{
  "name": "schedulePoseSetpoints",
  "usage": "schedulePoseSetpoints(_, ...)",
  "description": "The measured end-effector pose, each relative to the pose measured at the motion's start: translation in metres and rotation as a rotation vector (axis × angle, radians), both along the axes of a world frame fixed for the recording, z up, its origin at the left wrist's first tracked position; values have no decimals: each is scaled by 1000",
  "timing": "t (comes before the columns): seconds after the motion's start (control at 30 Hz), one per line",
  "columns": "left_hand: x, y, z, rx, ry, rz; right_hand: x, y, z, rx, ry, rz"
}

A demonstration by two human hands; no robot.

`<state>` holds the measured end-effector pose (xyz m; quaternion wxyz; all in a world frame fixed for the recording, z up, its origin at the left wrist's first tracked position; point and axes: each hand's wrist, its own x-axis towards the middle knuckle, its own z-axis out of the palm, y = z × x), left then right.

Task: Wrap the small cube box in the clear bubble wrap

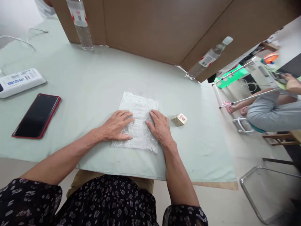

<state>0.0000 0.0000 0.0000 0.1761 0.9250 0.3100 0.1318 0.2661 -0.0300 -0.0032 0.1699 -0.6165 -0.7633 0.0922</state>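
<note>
A sheet of clear bubble wrap (140, 125) lies flat on the cloth-covered table in front of me. My left hand (118, 125) rests on its left side, palm down, with the fingers stretched out and apart. On the right side of the sheet lies my right hand (160, 127), also flat, its thumb spread from the fingers. Neither hand grips anything. A small cream-coloured box (179, 119) with a red mark sits just right of my right hand, not touching it.
A phone with a red edge (37, 116) and a white device (22, 82) lie to the left. Behind stands a cardboard panel (145, 28), with one water bottle (81, 26) at left and another bottle (208, 59) at right. A seated person (272, 110) is at far right, near a metal-framed chair (252, 194).
</note>
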Motion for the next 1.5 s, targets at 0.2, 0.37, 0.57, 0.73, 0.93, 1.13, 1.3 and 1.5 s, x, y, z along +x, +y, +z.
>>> schedulePoseSetpoints(0.2,0,0,0,-1,30,6,9,1,-2,28,9,-118)
schedulePoseSetpoints(0.37,0,0,2,-11,81,27,1,-5,11,11,41,76)
schedulePoseSetpoints(0.57,-4,6,5,-18,136,69,6,-9,24,-295,-47,328)
schedulePoseSetpoints(0.73,-7,9,5,-35,125,54,20,-8,26,-312,-39,277)
schedulePoseSetpoints(0.93,-7,10,-1,20,-50,81,32,-5,33,207,182,-30)
schedulePoseSetpoints(1.13,-4,6,-2,59,-154,114,73,-6,25,226,112,-547)
schedulePoseSetpoints(1.3,-2,4,2,-11,-18,73,90,-8,23,20,101,-600)
schedulePoseSetpoints(1.5,-1,4,6,-59,7,92,41,-9,41,256,416,-346)
